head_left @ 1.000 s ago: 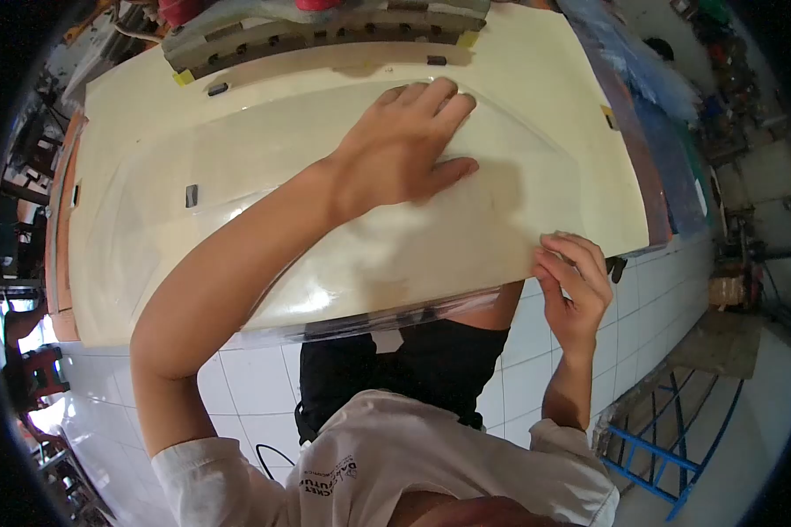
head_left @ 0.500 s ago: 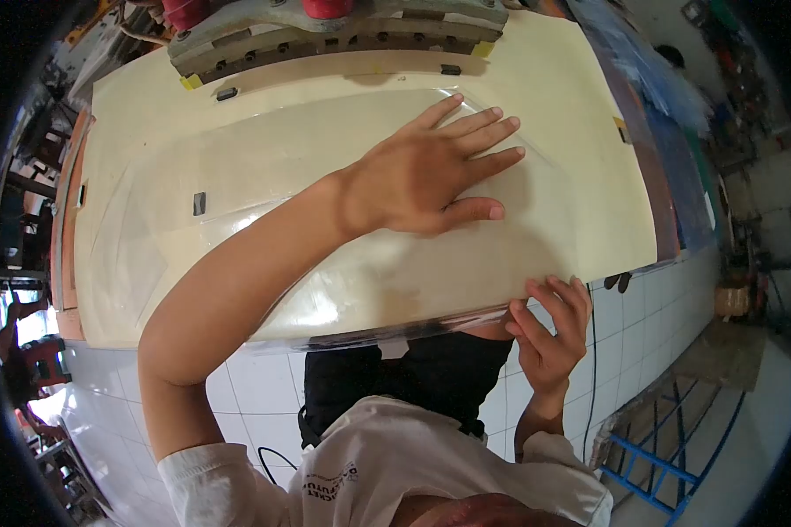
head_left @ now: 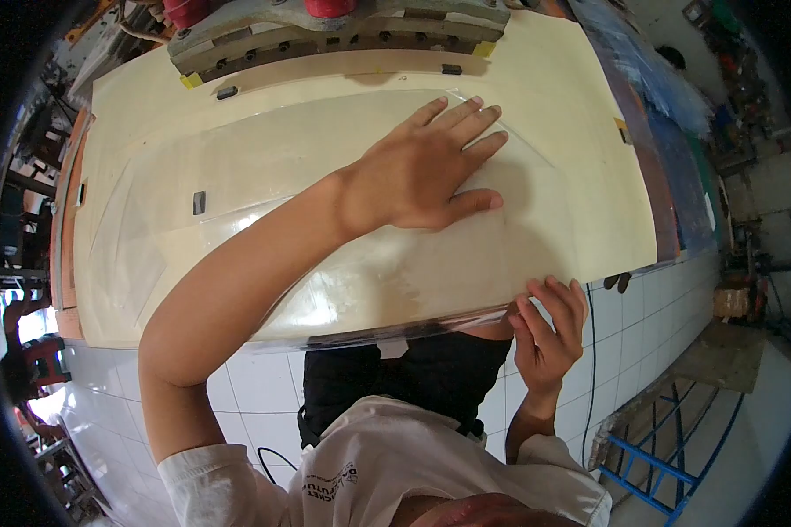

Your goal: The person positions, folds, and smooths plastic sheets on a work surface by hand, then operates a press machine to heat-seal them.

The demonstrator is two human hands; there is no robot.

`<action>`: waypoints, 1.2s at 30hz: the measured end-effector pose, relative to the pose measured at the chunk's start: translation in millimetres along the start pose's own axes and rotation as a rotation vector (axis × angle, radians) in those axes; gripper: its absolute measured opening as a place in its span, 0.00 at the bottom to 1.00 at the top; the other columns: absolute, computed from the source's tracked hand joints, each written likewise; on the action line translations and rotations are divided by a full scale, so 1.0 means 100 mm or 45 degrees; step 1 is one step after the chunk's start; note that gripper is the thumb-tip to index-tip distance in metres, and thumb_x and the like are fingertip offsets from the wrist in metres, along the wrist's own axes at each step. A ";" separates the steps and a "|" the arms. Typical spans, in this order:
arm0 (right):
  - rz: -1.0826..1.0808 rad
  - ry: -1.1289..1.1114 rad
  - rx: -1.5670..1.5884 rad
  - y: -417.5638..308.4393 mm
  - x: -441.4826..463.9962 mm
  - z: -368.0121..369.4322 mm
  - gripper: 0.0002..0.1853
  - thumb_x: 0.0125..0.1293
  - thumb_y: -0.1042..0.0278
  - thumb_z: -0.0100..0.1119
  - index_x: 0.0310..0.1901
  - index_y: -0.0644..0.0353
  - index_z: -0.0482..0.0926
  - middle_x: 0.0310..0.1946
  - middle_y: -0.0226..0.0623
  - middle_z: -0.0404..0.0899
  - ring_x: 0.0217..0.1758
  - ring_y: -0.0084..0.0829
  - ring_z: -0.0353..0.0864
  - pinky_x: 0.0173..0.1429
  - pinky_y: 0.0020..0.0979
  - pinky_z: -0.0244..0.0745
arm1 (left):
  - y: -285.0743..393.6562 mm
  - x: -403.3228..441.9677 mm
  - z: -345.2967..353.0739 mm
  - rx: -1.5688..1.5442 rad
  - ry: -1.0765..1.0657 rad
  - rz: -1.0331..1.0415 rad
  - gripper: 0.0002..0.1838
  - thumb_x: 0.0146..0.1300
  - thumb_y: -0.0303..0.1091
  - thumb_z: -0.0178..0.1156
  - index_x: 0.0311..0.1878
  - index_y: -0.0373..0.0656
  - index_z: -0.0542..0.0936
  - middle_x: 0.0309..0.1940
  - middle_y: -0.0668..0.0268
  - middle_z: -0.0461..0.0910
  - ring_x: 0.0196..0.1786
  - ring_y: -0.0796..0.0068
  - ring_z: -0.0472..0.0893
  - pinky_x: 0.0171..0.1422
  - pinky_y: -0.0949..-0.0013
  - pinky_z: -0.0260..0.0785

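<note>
Clear, glossy plastic makes up the see-through sheet (head_left: 404, 272), which lies over a cream board (head_left: 615, 220) and spreads across the middle of the view. Clock directions run from that middle. At nine o'clock, beside the board's wooden edge (head_left: 73, 237), the plastic is hard to tell from the cream, marked only by thin slanting lines. Between nine and ten, a small dark block (head_left: 199, 203) sits within the sheet's outline. Toward eight, white glare shines on the surface, near the bare forearm that crosses above it. At twelve, the sheet's far edge runs as a faint line just short of a grey metal bar (head_left: 351, 39); between one and two, a sharper pale line slants down. A shiny strip shows along the front at six; whether it belongs to the same sheet, I cannot tell.

The left hand (head_left: 431, 176), just past twelve, is palm down on the plastic with fingers spread, grasping nothing. The right hand (head_left: 551, 329), at four, has its fingers bent and its thumb at the sheet's front edge; whether it pinches that edge, I cannot tell.

Compared with half a second ago, the left hand has slid slightly toward nine and its fingers are a little closer together. The right hand has barely moved, its thumb now nearer the fingers. The sheet and the dark block look unmoved.
</note>
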State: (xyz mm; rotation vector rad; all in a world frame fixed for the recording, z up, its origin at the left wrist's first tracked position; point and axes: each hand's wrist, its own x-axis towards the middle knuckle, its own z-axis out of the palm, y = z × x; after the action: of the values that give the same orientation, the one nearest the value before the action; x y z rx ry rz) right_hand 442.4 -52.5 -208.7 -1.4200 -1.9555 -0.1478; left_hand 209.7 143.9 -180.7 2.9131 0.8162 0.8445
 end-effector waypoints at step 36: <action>-0.021 0.179 0.099 0.10 -0.05 0.16 0.11 0.61 0.70 0.74 0.45 0.49 0.90 0.51 0.31 0.89 0.62 0.40 0.83 0.74 0.55 0.65 | 0.00 0.02 0.02 0.002 -0.061 -0.118 0.36 0.72 0.57 0.57 0.69 0.32 0.73 0.75 0.40 0.64 0.78 0.45 0.64 0.83 0.49 0.53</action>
State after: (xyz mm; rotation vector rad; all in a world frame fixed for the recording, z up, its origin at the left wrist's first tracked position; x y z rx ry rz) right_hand 444.2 -45.6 -226.5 -1.3079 -1.8392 -0.1724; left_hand 213.0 145.1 -181.5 2.8592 0.9404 0.7640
